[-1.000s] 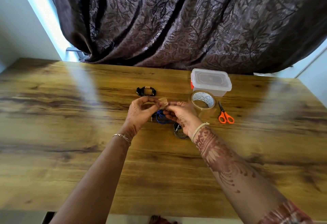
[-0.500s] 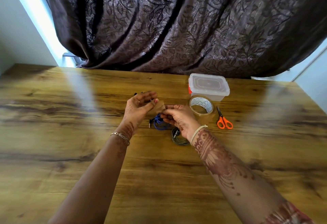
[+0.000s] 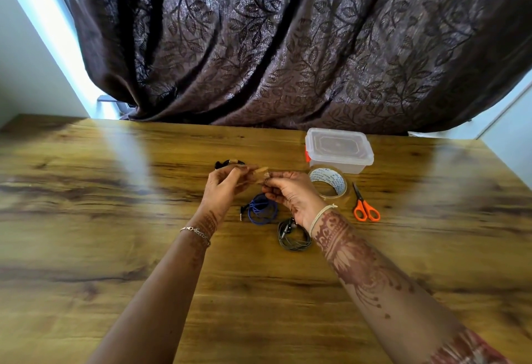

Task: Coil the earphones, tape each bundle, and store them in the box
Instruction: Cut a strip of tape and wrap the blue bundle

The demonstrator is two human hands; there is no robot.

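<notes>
Left hand (image 3: 227, 188) and right hand (image 3: 290, 193) pinching tape strip (image 3: 260, 173), tape roll (image 3: 328, 183) print — unreadable

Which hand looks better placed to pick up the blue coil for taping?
Probably the right hand: it hovers directly over the blue earphone coil. The left hand sits further off, and both pinch the tape strip.

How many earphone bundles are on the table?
3: a black bundle behind the left hand, a blue bundle under both hands, a grey bundle by the right wrist.
</notes>
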